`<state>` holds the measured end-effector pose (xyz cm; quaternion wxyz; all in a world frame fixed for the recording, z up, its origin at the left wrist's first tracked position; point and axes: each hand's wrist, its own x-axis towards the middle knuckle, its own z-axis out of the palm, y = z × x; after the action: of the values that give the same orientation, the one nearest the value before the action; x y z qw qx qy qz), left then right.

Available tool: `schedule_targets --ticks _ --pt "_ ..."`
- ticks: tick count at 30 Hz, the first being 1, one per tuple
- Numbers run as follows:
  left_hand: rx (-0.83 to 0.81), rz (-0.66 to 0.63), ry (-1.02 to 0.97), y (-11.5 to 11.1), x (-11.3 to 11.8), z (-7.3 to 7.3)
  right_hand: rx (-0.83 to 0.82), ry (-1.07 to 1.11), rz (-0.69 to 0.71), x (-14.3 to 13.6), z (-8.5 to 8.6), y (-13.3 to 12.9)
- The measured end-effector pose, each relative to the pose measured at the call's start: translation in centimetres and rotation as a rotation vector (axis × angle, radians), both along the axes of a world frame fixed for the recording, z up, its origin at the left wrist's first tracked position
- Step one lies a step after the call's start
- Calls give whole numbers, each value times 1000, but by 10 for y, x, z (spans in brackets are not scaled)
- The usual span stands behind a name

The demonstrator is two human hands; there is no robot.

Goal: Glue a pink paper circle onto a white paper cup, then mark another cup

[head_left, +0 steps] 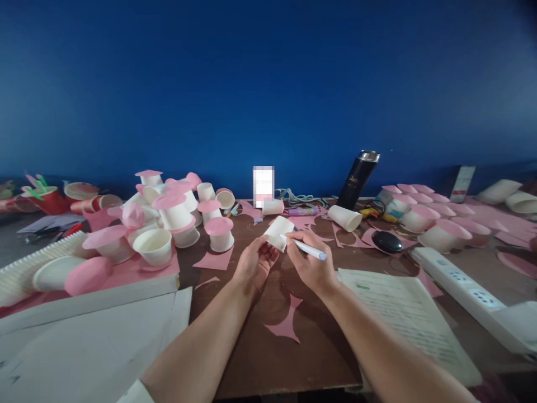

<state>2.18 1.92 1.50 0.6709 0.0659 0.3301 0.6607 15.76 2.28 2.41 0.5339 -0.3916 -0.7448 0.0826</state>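
Note:
In the middle of the head view, my left hand (pixel 258 260) is closed around a small white paper cup (pixel 277 233), held tilted above the brown table. My right hand (pixel 312 263) grips a white marker (pixel 308 248) with a bluish end; its tip is at the cup's side. Whether any mark shows on the cup is too blurred to tell. Below the hands lies a curved pink paper scrap (pixel 288 322). To the left stand several white cups topped with pink paper discs, the nearest being this cup (pixel 220 238).
A tilted black thermos (pixel 356 179) stands at the back right, with a cup (pixel 344 218) lying before it. Further right are a black mouse (pixel 386 241), a printed sheet (pixel 406 313) and a power strip (pixel 465 285). A grey-white box (pixel 96 341) fills the front left.

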Motion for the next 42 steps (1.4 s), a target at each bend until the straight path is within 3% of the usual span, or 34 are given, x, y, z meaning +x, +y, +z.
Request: schedule_targets --ticks 42 --pt "27 0 -102 4 -11 0 -8 -11 -1 2 -1 1"
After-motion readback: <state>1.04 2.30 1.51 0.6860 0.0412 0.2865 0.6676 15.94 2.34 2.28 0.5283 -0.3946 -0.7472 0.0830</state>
